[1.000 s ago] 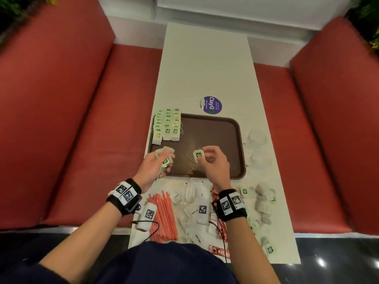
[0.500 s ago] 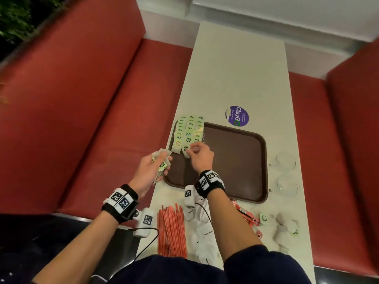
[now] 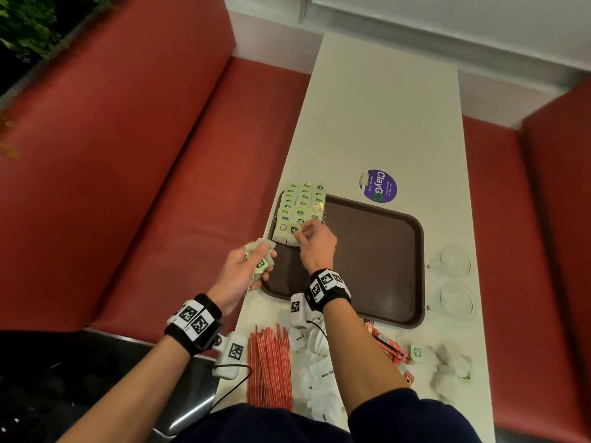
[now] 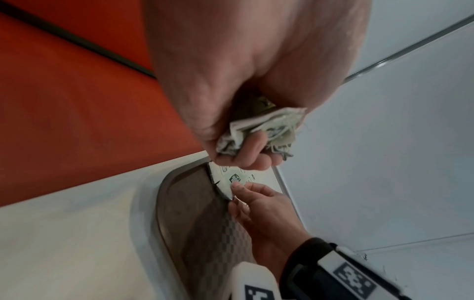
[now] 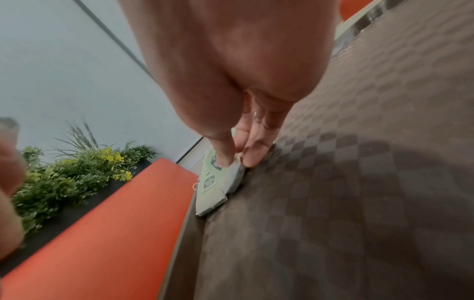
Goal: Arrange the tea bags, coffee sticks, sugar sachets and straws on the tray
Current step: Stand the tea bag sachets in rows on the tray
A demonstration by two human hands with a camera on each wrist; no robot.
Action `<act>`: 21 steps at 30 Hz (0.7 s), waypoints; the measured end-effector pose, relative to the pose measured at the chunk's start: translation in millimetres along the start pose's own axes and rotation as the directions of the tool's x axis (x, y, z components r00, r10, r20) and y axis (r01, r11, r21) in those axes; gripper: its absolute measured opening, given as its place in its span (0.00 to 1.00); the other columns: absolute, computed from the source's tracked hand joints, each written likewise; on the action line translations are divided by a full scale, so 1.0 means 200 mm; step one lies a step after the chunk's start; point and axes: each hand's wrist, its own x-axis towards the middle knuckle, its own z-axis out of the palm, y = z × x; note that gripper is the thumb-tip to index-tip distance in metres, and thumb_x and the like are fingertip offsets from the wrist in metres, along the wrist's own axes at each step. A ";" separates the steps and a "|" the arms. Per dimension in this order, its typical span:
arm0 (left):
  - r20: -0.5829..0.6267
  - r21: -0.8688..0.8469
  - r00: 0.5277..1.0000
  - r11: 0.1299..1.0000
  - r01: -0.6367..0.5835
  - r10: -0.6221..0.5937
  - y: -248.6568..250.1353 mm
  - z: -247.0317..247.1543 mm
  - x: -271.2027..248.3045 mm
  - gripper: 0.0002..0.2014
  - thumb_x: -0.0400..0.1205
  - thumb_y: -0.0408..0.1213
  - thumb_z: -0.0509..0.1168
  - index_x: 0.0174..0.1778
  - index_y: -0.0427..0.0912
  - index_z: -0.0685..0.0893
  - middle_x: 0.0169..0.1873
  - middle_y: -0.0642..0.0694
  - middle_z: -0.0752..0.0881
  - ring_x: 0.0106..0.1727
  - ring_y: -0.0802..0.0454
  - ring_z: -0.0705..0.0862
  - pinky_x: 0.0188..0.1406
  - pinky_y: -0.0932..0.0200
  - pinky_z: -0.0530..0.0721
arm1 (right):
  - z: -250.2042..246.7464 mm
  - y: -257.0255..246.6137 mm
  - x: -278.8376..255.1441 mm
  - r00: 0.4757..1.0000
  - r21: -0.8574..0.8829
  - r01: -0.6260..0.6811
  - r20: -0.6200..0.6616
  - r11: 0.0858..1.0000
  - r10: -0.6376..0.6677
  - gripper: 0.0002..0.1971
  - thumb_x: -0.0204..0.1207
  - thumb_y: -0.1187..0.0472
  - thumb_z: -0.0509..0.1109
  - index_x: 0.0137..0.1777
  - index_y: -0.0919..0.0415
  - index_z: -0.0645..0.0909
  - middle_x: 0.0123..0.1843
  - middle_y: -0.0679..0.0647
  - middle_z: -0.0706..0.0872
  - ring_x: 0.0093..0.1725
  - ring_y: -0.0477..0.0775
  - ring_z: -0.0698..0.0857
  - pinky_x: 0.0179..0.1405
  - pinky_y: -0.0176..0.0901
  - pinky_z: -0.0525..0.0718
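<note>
Rows of green-tagged tea bags lie in the far left corner of the brown tray. My right hand pinches one tea bag at the near end of those rows, thumb on top, against the tray floor. My left hand hovers over the tray's left rim and grips a crumpled bunch of tea bags. Red straws, white sugar sachets and red coffee sticks lie on the table near me.
Two clear glass cups stand right of the tray. More loose tea bags lie at the near right. A purple sticker is beyond the tray. Red bench seats flank the narrow table.
My right hand carried a tea bag from the tray's middle to the far left corner and now holds it down at the near end of the rows. The left hand kept its bunch.
</note>
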 end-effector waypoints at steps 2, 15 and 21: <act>-0.002 0.000 1.000 1.000 -0.001 0.001 0.00 0.00 -0.01 0.20 0.94 0.49 0.64 0.60 0.33 0.89 0.39 0.40 0.85 0.35 0.49 0.81 0.24 0.60 0.70 | 0.01 0.00 -0.02 1.000 -0.009 0.008 -0.023 1.000 -0.008 0.07 0.83 0.60 0.81 0.53 0.52 0.85 0.44 0.47 0.90 0.45 0.47 0.88 0.52 0.46 0.88; 0.032 0.034 0.999 0.999 -0.001 0.000 0.02 0.04 -0.02 0.19 0.94 0.51 0.64 0.59 0.37 0.89 0.39 0.42 0.85 0.35 0.50 0.81 0.25 0.60 0.69 | 0.05 0.02 -0.14 0.978 -0.210 0.202 0.097 0.957 -0.185 0.15 0.87 0.60 0.74 0.73 0.53 0.85 0.68 0.55 0.81 0.63 0.61 0.87 0.66 0.61 0.90; 0.071 0.079 0.997 0.997 -0.008 0.002 0.06 0.05 -0.02 0.18 0.92 0.53 0.65 0.57 0.41 0.91 0.37 0.45 0.87 0.35 0.50 0.81 0.26 0.62 0.71 | -0.05 -0.08 -0.18 0.985 0.005 0.174 -0.010 0.985 -0.174 0.07 0.89 0.52 0.74 0.62 0.48 0.90 0.57 0.45 0.90 0.51 0.44 0.90 0.60 0.55 0.91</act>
